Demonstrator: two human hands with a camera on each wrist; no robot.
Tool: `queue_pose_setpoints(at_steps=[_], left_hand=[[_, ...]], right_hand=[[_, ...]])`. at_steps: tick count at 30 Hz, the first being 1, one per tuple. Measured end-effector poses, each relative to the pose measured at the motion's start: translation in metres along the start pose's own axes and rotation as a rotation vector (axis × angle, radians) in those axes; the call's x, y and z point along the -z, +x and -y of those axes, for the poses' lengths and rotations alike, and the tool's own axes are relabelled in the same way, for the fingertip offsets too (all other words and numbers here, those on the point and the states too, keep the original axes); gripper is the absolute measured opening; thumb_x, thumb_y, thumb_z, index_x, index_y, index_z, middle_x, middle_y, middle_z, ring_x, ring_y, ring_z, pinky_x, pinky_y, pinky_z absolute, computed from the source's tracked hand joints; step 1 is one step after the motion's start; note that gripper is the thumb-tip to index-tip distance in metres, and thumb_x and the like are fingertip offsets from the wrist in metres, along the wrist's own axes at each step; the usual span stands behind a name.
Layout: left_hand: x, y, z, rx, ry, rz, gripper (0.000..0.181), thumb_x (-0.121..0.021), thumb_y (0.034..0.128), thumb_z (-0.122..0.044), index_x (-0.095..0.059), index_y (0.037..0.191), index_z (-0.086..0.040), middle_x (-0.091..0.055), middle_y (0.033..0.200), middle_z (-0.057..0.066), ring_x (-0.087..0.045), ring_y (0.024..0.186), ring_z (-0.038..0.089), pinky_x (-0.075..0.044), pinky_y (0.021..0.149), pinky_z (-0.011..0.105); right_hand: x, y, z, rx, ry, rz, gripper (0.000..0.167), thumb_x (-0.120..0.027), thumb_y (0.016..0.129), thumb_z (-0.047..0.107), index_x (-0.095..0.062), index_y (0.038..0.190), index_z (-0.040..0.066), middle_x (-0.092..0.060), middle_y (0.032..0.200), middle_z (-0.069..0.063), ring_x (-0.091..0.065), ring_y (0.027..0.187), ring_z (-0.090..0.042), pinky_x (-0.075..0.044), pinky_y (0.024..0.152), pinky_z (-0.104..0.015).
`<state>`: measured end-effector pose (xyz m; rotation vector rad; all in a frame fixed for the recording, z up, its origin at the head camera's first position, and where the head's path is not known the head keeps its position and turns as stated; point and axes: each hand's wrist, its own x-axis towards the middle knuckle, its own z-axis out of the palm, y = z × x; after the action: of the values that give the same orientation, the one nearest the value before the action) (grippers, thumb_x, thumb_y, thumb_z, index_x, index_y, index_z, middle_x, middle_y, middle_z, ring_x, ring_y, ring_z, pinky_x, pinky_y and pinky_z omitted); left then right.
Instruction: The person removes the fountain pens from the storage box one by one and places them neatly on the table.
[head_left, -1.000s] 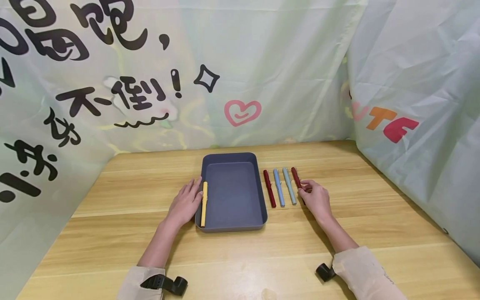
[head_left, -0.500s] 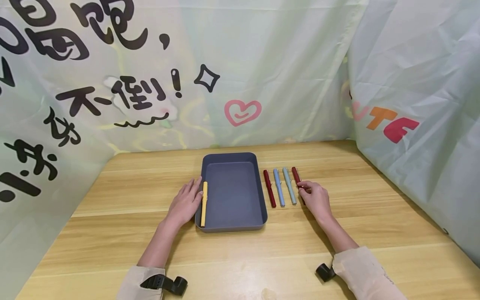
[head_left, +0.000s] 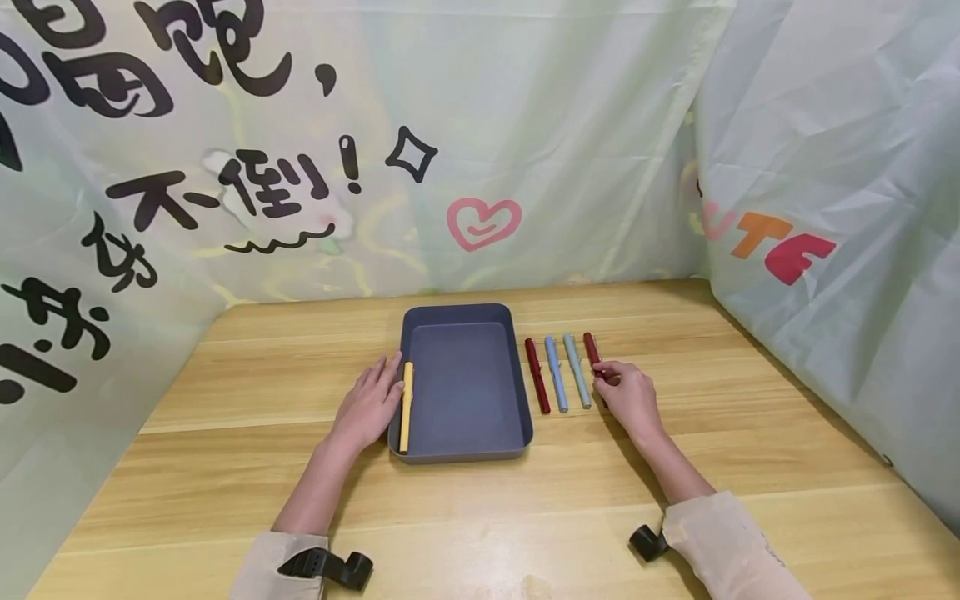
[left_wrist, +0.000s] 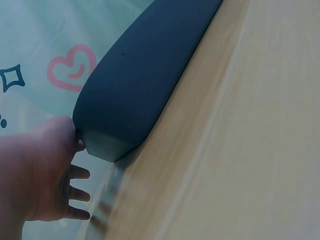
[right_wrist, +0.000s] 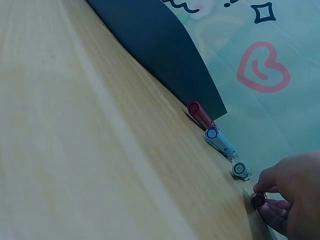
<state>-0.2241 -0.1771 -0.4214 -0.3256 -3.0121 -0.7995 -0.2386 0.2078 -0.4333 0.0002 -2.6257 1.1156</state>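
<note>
A dark grey tray [head_left: 465, 392] lies on the table, with a yellow pen [head_left: 407, 408] inside along its left wall. My left hand [head_left: 367, 404] rests against the tray's left side, fingers stretched out; the left wrist view has the thumb touching the tray wall. To the right of the tray, my right hand [head_left: 630, 396] pinches a dark red pen [head_left: 592, 348] between thumb and fingers, and the pen's end [right_wrist: 258, 200] shows in the right wrist view. Its lower part is hidden by the fingers in the head view.
Beside the tray's right wall lie another dark red pen [head_left: 537, 375], a blue pen [head_left: 557, 375] and a pale green pen [head_left: 577, 371], roughly parallel. A printed cloth [head_left: 570, 150] hangs behind the wooden table [head_left: 480, 525] and along both sides.
</note>
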Motion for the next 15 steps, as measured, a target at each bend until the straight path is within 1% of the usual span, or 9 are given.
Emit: queue_pose_setpoints(at_steps=[8,15], left_hand=[[-0.0001,0.0001,0.0006,0.004,0.000,0.006,0.053,-0.026,0.1008,-0.033,-0.015,0.149,-0.015,-0.014,0.148,0.021,-0.014,0.131,0.046,-0.018,0.100,0.061],[-0.0005,0.0008,0.0009,-0.004,0.001,-0.004,0.052,-0.027,0.1009,-0.032,-0.016,0.149,-0.014,-0.015,0.148,0.021,-0.016,0.130,0.046,-0.018,0.100,0.061]], right_hand=[[-0.0002,0.0000,-0.0005,-0.002,-0.006,0.000,0.022,-0.061,0.083,-0.001,-0.066,0.104,-0.004,-0.061,0.092,-0.018,-0.060,0.077,-0.026,-0.046,0.052,-0.027],[0.0005,0.0000,-0.0005,-0.010,0.003,0.006,0.022,-0.060,0.084,0.000,-0.066,0.105,-0.004,-0.061,0.093,-0.018,-0.059,0.077,-0.026,-0.045,0.052,-0.026]])
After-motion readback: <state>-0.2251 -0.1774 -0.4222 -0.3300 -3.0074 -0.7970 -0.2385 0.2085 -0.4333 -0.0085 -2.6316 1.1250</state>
